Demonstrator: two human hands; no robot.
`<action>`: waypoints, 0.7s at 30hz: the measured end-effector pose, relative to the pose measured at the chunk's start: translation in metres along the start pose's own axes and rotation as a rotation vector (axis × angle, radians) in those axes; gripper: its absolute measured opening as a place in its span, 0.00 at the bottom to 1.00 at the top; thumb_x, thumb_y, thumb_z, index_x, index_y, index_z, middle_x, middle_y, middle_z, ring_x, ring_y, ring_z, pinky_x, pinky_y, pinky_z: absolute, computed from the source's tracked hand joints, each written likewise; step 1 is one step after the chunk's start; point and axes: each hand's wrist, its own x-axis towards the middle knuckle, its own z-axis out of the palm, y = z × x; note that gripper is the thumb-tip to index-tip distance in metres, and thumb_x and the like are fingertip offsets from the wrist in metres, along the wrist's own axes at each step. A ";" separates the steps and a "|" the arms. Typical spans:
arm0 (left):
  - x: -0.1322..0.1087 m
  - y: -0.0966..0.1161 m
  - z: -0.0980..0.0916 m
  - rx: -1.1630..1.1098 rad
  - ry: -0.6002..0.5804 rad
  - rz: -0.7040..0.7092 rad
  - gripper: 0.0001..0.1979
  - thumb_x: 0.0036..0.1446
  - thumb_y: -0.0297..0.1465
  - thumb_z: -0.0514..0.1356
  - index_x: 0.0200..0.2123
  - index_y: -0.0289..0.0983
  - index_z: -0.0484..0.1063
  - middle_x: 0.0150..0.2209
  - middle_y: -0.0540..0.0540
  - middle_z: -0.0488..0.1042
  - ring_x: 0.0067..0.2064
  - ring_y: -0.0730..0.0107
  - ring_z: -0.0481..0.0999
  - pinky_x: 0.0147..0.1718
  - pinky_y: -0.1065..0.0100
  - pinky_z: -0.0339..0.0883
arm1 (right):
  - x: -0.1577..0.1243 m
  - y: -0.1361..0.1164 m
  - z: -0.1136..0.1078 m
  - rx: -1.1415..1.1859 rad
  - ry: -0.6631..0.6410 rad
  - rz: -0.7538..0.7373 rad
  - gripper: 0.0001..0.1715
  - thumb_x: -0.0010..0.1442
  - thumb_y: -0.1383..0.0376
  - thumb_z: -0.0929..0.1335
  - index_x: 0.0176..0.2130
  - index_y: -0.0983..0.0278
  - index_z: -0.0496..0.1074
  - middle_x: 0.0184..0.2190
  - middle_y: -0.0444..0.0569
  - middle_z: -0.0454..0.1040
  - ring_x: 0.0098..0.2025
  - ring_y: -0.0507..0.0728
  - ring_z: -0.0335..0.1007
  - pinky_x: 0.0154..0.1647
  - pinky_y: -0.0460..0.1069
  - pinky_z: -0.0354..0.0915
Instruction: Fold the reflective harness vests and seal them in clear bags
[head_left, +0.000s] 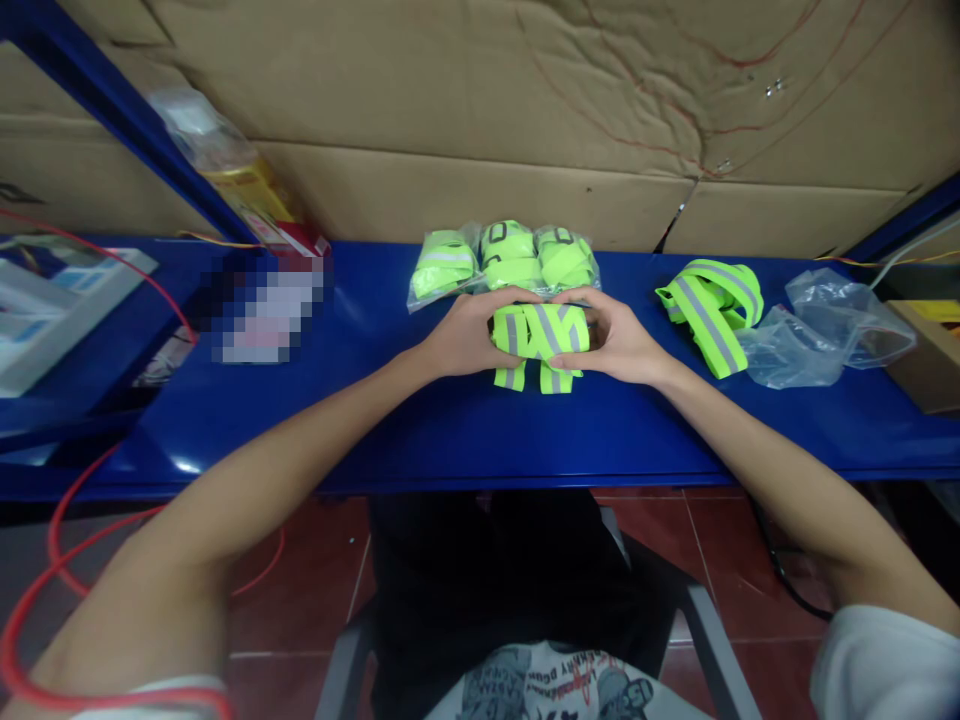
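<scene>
Two hands gripping folded yellow-green strap bundle, mid-table

Strap bundle (541,330), fluorescent with grey stripes, sits between the hands, one at each end. Left hand (466,335) is curled round the left end, fingers along the far upper side. Right hand (624,338) has the right end: index over the top, thumb pressed on the front face. Both grips parted only by the bundle's thickness; left thumb tip hard to make out. Two short strap ends stick out below, toward the person. Can't tell if the bundle rests on the table or is slightly raised.

Edges/room: blue table (450,440), front edge nearer the person than the hands, a strip of blue between. Just beyond the fingers, three bagged bundles in a row: left bag (444,265), middle bag (511,262), right bag (566,262); contact with fingers unclear. Cardboard wall (465,190) behind them bounds the far side. Right: blue surface, then loose strap (709,305) in a looped heap, clear plastic bags (814,335) just beside it. Left: wide blue stretch up to a pixelated item (264,312), with a bottle (232,165) behind, near the blue post.
</scene>
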 end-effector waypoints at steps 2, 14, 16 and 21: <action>-0.001 0.000 0.002 0.025 0.010 -0.021 0.38 0.45 0.30 0.76 0.62 0.42 0.75 0.59 0.46 0.83 0.56 0.55 0.83 0.56 0.57 0.76 | 0.001 0.001 0.000 0.070 -0.016 0.039 0.47 0.43 0.52 0.87 0.57 0.54 0.70 0.43 0.45 0.79 0.41 0.62 0.77 0.39 0.58 0.77; 0.005 -0.012 -0.016 -0.072 -0.210 -0.079 0.42 0.50 0.53 0.78 0.64 0.42 0.76 0.60 0.41 0.82 0.58 0.52 0.82 0.58 0.56 0.75 | -0.002 0.007 0.005 -0.117 0.037 -0.069 0.44 0.46 0.47 0.85 0.55 0.54 0.69 0.52 0.50 0.75 0.53 0.67 0.75 0.54 0.61 0.75; 0.005 -0.015 -0.023 -0.096 -0.259 -0.078 0.38 0.55 0.50 0.76 0.65 0.44 0.75 0.60 0.42 0.81 0.58 0.54 0.82 0.56 0.58 0.76 | -0.003 0.007 0.004 -0.197 0.039 -0.108 0.42 0.49 0.49 0.84 0.56 0.55 0.69 0.54 0.51 0.75 0.55 0.68 0.75 0.56 0.62 0.74; 0.004 -0.012 -0.020 -0.027 -0.147 -0.094 0.33 0.53 0.46 0.77 0.59 0.40 0.78 0.52 0.43 0.84 0.50 0.57 0.83 0.48 0.61 0.77 | -0.004 0.005 -0.004 -0.389 0.050 -0.197 0.35 0.53 0.54 0.83 0.54 0.57 0.70 0.53 0.53 0.77 0.54 0.71 0.76 0.57 0.64 0.72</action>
